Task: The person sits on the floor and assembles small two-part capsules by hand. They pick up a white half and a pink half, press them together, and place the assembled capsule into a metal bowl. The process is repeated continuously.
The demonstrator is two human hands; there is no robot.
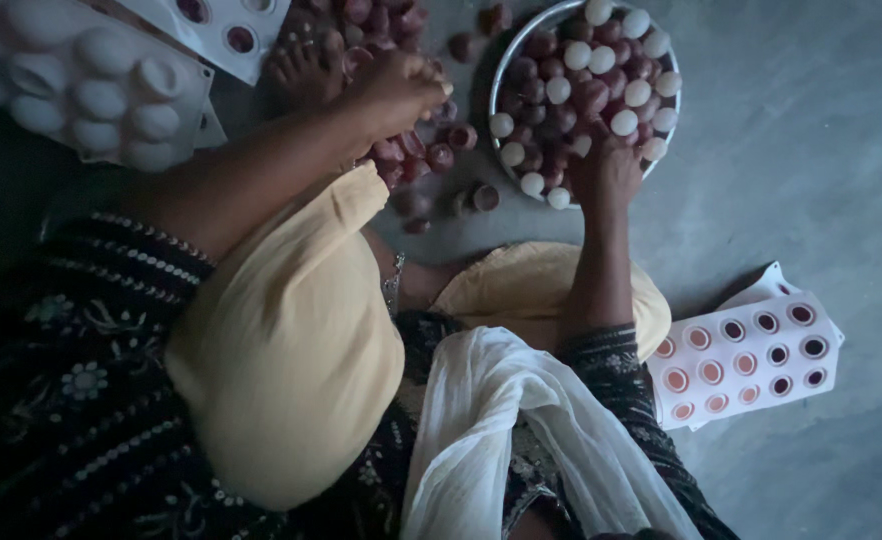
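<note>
The round metal bowl (pixel 506 70) of small white and dark red cups is touched by the right hand (pixel 606 170); its top is cut off. The left hand (pixel 396 90) is curled over loose dark red cups (pixel 431 150); what is held is hidden.

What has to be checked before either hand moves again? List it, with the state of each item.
1. Left hand on the loose pile of small dark cups on the floor: ok, it rests on them.
2. A cup gripped in the left hand: cannot tell, the fingers are curled and the light is dim.
3. Right hand at the near rim of the round metal tray: ok.
4. Spare room in the tray: not ok, dark and white-topped cups are heaped to its rim.
5. Stray cups on the floor between pile and tray: not ok, scattered.
6. White mould sheet beside the right arm: ok, flat, cavities up.
</note>
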